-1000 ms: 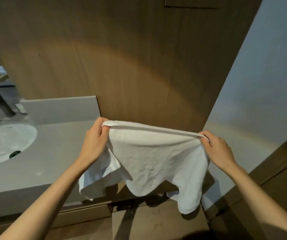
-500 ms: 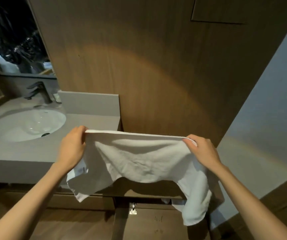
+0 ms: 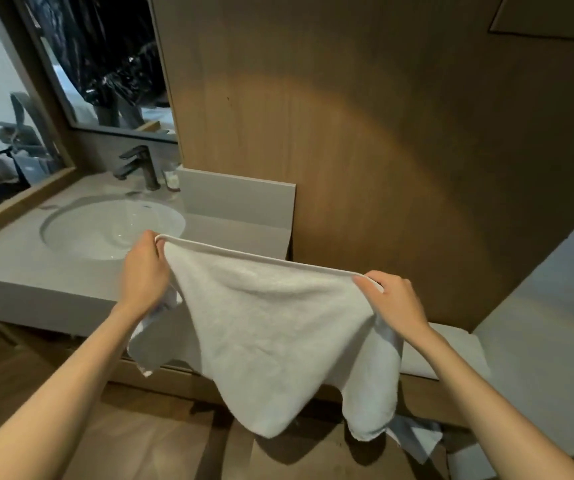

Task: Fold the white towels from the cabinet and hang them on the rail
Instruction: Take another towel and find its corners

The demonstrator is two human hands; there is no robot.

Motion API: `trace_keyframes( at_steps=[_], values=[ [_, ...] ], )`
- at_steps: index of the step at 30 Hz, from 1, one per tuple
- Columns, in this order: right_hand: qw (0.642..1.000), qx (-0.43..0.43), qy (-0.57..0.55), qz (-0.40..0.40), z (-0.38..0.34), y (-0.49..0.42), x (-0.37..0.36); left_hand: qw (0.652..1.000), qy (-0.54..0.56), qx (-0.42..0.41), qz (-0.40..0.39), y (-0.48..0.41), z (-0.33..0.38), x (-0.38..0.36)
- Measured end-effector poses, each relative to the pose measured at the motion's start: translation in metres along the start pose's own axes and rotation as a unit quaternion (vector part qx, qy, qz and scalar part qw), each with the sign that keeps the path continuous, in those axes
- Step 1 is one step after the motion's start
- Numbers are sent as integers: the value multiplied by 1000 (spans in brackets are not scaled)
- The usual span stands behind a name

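bathroom, beside grey tabletop: top corners of white towel pinched in left hand and right hand, hem stretched mid-air; best kept taut and level before folding.

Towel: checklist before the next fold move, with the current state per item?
1. Left hand pinches one top corner of the white towel: ok.
2. Right hand pinches the other top corner: ok.
3. Top hem stretched between the hands: ok.
4. Lower edge hanging even: not ok, it hangs in uneven flaps.
5. Rail position: cannot tell, not in view.
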State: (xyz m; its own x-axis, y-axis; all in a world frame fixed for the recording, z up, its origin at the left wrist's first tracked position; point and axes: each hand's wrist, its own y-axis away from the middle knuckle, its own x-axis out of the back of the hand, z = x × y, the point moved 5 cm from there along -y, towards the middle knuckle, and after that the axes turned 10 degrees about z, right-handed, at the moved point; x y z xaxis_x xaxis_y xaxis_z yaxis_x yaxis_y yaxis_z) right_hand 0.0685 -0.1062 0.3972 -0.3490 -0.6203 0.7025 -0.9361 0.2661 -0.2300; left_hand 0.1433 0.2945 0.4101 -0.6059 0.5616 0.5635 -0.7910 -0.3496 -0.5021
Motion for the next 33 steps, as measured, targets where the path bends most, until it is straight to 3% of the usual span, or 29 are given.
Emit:
trace_keyframes(
  at_steps=[8,17,21,24,33],
  values=[
    [994,-84,22,59,-28,-37,-80,977,-72,-183,-80,-99,-52,-24],
    [974,-147,110,135,-49,-71,-131,932,-172,-293,-124,-167,-98,-84],
    [950,-170,182,188,-58,-85,-134,926,-187,-295,-143,-183,-103,-111],
    [946,-189,200,173,-62,-99,-139,924,-189,-289,-162,-195,-107,-131],
    [954,-222,106,170,-31,-175,-170,937,-147,-220,-227,-230,-117,-199]
  ],
)
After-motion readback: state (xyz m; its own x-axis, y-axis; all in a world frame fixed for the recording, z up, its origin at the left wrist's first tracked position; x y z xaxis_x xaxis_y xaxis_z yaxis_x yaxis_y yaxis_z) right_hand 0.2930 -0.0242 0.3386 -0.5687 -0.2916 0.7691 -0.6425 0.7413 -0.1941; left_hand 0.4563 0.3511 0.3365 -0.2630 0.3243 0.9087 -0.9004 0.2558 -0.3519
